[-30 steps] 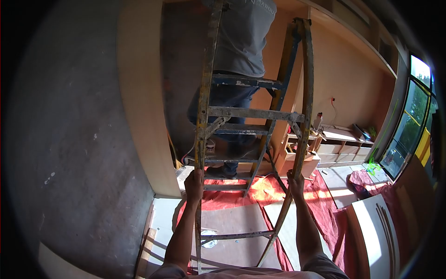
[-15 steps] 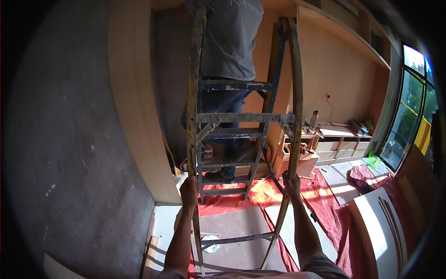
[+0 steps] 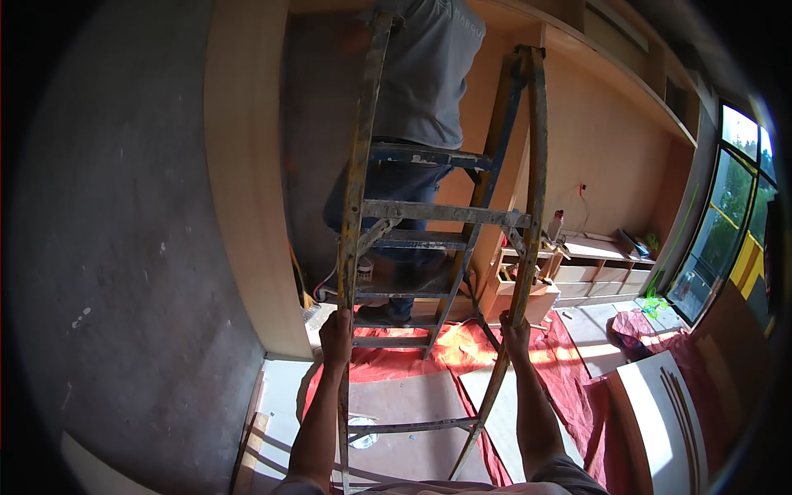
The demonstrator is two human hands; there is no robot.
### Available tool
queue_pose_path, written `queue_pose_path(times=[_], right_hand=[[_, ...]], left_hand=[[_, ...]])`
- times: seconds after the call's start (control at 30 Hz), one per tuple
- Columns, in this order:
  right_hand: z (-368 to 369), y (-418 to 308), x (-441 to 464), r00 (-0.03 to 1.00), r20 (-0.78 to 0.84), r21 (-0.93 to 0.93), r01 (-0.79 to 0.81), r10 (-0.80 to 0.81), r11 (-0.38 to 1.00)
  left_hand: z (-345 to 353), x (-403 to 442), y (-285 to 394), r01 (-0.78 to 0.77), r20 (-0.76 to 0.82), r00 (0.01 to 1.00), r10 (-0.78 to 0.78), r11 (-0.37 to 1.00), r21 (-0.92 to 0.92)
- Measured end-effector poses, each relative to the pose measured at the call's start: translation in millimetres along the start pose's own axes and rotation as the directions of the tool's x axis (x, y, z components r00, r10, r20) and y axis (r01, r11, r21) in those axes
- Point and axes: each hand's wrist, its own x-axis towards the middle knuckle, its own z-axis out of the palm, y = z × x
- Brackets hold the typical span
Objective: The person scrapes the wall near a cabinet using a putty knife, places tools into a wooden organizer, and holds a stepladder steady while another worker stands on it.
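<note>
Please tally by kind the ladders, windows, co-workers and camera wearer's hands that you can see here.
Ladder: 1
Window: 1
Co-worker: 1
Wearer's hands, left hand and right hand, both on the ladder: 2
Total: 5

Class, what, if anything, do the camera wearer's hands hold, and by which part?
A stepladder: the left hand grips its near left rail, the right hand its near right rail.
</note>
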Motion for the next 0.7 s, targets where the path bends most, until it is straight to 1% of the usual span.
queue_pose_path(times=[0.1,0.13,0.23,0.27,0.33,0.4,0.43,0.5,0.53,0.57,0.6,0.63,0.67,0.7], right_hand=[[2,1,-4,1.0,-0.014,0.042,-0.005,0.006,0.999],[2,0,-4,1.0,-0.019,0.04,-0.011,0.012,0.999],[3,-13,5,1.0,-0.02,0.035,-0.018,0.018,0.999],[3,-18,2,0.999,-0.017,0.033,-0.035,0.035,0.999],[1,-12,-1,0.996,-0.011,0.003,-0.084,0.084,0.996],[1,-14,0,0.997,-0.016,-0.028,-0.073,0.072,0.997],[-2,-10,1,0.99,0.008,-0.041,-0.14,0.14,0.989],[-1,-11,-1,0.99,0.003,0.023,-0.139,0.139,0.99],[-3,-1,1,0.989,0.01,-0.001,-0.15,0.15,0.989],[-4,-9,1,0.983,0.038,-0.004,-0.178,0.178,0.984],[-2,-4,1,0.983,0.021,0.055,-0.182,0.181,0.982],[-3,-5,2,0.983,0.029,0.034,-0.184,0.183,0.982],[-4,-4,2,0.978,0.066,0.124,-0.205,0.198,0.971],[-2,-6,2,0.979,0.051,0.13,-0.205,0.2,0.97]], left_hand=[[1,3,-7,-0.01,-0.031,0.999,0.012,0.999,0.041],[-1,2,-7,0.003,-0.005,1.0,-0.003,0.998,0.064],[2,-2,8,-0.011,-0.066,0.998,0.016,0.997,0.082],[0,2,-6,-0.012,-0.008,1.0,0.012,0.999,0.053],[1,1,-3,-0.009,0.001,1.0,0.009,1.0,0.013],[-1,1,3,0.007,0.007,1.0,-0.007,1.0,-0.007],[-1,-1,9,0.018,0.002,1.0,-0.018,1.0,-0.007],[-1,-2,13,-0.007,-0.017,1.0,0.007,0.999,0.043],[0,0,10,-0.025,-0.027,0.999,0.026,0.998,0.05],[1,1,4,-0.039,-0.036,0.998,0.041,0.998,0.055],[1,0,4,-0.02,-0.043,0.999,0.022,0.998,0.051],[1,0,8,-0.005,-0.052,0.999,0.007,0.999,0.044],[1,0,8,0.013,-0.046,0.999,-0.011,0.999,0.035],[1,0,8,0.024,-0.037,0.999,-0.023,0.999,0.024]])
